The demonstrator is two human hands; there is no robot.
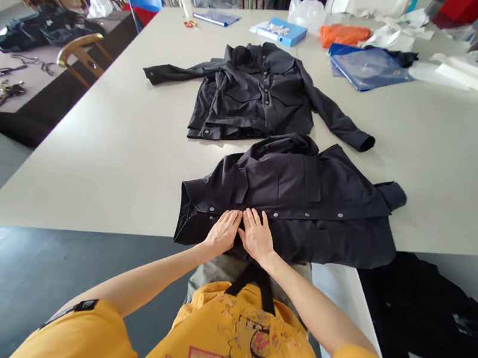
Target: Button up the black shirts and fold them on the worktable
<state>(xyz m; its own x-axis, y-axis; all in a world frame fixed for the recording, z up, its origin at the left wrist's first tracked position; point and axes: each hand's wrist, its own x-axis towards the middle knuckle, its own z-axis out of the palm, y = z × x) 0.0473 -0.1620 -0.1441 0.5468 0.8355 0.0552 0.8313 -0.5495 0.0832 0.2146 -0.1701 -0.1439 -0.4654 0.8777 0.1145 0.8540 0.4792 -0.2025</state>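
Note:
A dark jacket [293, 181] lies sideways along the near edge of the table, its snap-button placket running left to right. Both hands rest on that placket, side by side with fingertips nearly touching. My left hand [225, 229] lies on the fabric just right of the collar-end snaps, fingers together and pointing forward. My right hand [256, 234] lies beside it, its fingers slightly spread on the cloth. Whether either hand pinches the fabric is hidden. Farther back, a second dark jacket [252, 93] lies front up with both sleeves spread out.
On the white table [113, 141], a blue box [284, 32], blue folders [370, 66], an orange bag [343, 34] and papers [471, 75] stand at the back. Scissors [191, 24] lie back left. Dark garments [428, 330] are piled below the table at right.

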